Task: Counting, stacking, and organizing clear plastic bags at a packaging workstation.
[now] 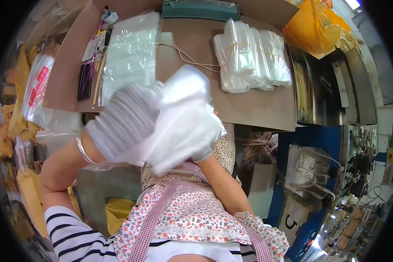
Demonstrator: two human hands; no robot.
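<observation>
Your left hand (133, 114), in a grey ribbed glove, is up at the near edge of the table (257, 111), with its fingers too blurred to make out. Against it is the plastic (181, 120), a loose, milky-clear bunch of sheets or bags, also smeared by motion, held up between your hands in front of your apron (196, 218). Your right hand (203, 154) is on the other side of it, mostly hidden; only part of its glove and a bit of fingertip show past the plastic. You have the plastic between both hands, but I cannot tell how tightly either one is closed. A bracelet (81, 151) circles your left wrist.

On the table, a flat stack of clear bags (133, 48) lies on the left, beside thin sticks (99, 81) and a black slab (84, 84). Banded bundles (251, 56) of clear bags lie on the right, touching one another, and a pale cord (185, 56) runs toward them. A teal bar (201, 10) is at the far edge. An orange bag (312, 28) sits at the far right corner, near a metal tray (325, 102).
</observation>
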